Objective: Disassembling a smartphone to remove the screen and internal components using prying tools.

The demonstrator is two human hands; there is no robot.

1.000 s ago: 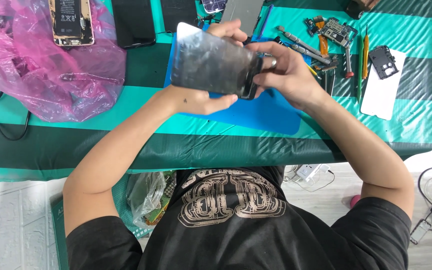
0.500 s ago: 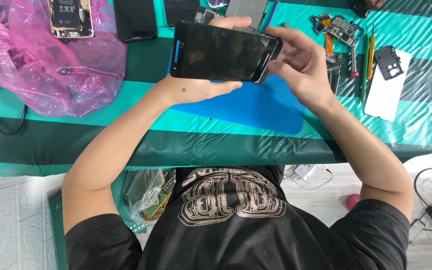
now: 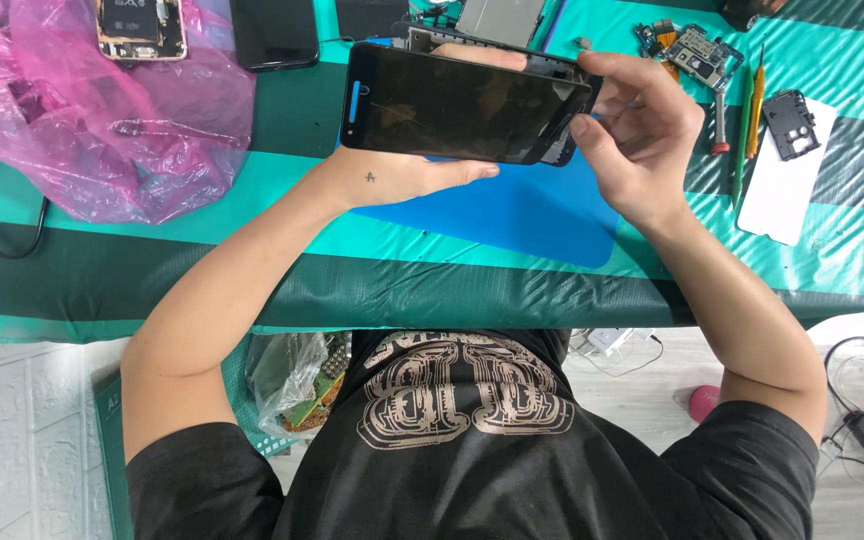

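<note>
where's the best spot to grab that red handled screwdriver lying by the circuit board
Take the red-handled screwdriver by its handle end, the end nearest the table edge, coming from above. It lies flat between the right hand and the green and orange pry tools, so pinch across its narrow sides. The circuit board crowds the far end.

We are raising both bare forearms away from our chest. Our left hand (image 3: 402, 178) is lying palm up, its fingers stretched flat toward the right. Our right hand (image 3: 642, 140) is standing more upright, its fingers curled inward and its thumb pressing.
</note>
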